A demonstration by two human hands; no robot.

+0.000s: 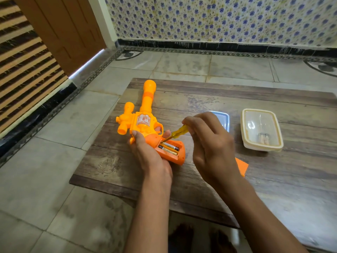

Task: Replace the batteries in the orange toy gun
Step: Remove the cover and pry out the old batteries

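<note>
Head view: orange toy gun lies on the desk, handle toward the person, battery bay open, two batteries seated inside. Left hand wraps the handle, its grip curled round it, thumb on the body. Right hand has its grip pinching a yellow screwdriver, tip down at the bay's upper end by the top cell. Looks like prying the old cells out. Advice: lever under the cell end at the spring side, shallow angle, light force, left hand pinning the gun flat so the tip doesn't skid. Orange cover lies just right of the wrist; lidded container farther right seems to hold spare cells.
</note>
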